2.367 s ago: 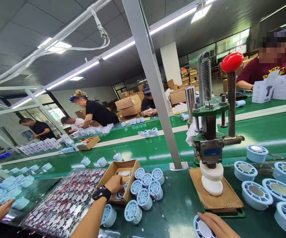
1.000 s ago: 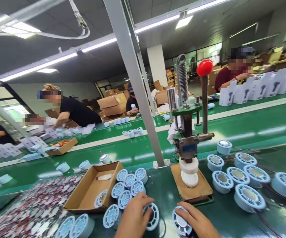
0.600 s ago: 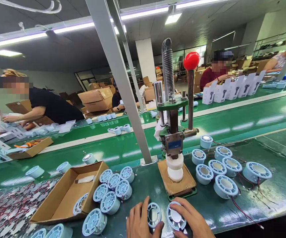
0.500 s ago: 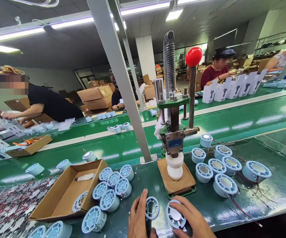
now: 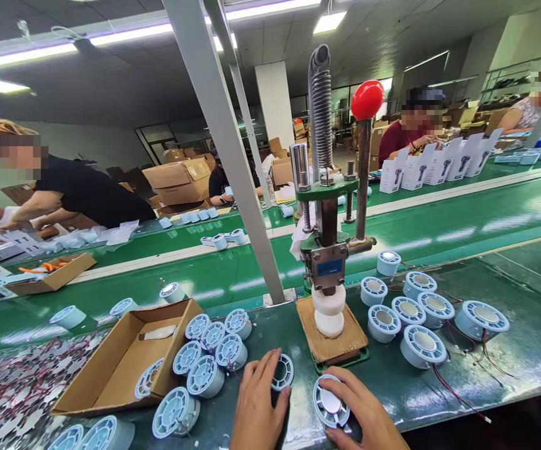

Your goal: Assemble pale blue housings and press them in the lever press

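My left hand [image 5: 258,400] is curled beside a small light blue ring [image 5: 290,370] with a dark centre, its fingers and thumb closed about the ring's left side. Part of that ring is hidden behind the hand. In my right hand [image 5: 367,409] is a round light blue fan housing [image 5: 330,402] with a silver disc in its middle, gripped between the fingers and thumb at its right rim. Just beyond both hands stands a hand press [image 5: 330,269] with a red ball knob [image 5: 367,100] and a white round die [image 5: 329,322] over a wooden base plate [image 5: 305,312].
Several housings with silver discs and wires [image 5: 423,347] sit on the right. Open-spoked housings [image 5: 205,377] cluster at left, beside a cardboard tray [image 5: 80,390] and a heap of wired parts [image 5: 12,387]. A grey post [image 5: 233,150] rises behind. Co-workers sit across the green belt [image 5: 223,275].
My left hand has shifted slightly up and left along with the ring, away from the housing. My right hand keeps its grip on the housing, nearly in place.
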Tool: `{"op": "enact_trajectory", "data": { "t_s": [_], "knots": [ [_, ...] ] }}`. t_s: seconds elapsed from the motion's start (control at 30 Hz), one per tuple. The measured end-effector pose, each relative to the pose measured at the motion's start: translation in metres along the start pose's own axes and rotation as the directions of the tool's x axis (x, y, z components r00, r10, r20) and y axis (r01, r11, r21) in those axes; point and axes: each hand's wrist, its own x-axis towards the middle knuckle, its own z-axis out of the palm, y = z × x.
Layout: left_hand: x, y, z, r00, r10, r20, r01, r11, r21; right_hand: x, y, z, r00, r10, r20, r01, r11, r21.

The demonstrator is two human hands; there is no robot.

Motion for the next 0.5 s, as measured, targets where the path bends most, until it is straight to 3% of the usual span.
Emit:
{"op": "enact_trajectory", "data": {
  "t_s": [0.1, 0.23, 0.37, 0.5],
  "knots": [
    [-0.004, 0.000, 0.002, 0.991, -0.068, -0.111, 0.064, 0.997, -0.046, -0.002, 0.001, 0.003, 1.000, 0.026, 0.001, -0.026, 1.000, 0.010],
    [-0.021, 0.014, 0.014, 0.958, -0.197, -0.209, 0.133, 0.949, -0.285, 0.000, -0.004, 0.017, 0.995, 0.090, -0.041, -0.089, 0.996, 0.033],
    [-0.031, 0.041, 0.024, 0.967, -0.095, -0.237, 0.006, 0.937, -0.349, 0.012, -0.013, 0.033, 0.990, 0.134, -0.054, -0.123, 0.979, 0.160],
    [-0.027, 0.055, 0.022, 0.965, -0.126, -0.229, 0.052, 0.951, -0.304, 0.018, -0.015, 0.039, 0.988, 0.145, -0.056, -0.131, 0.970, 0.204]
  ]
}}
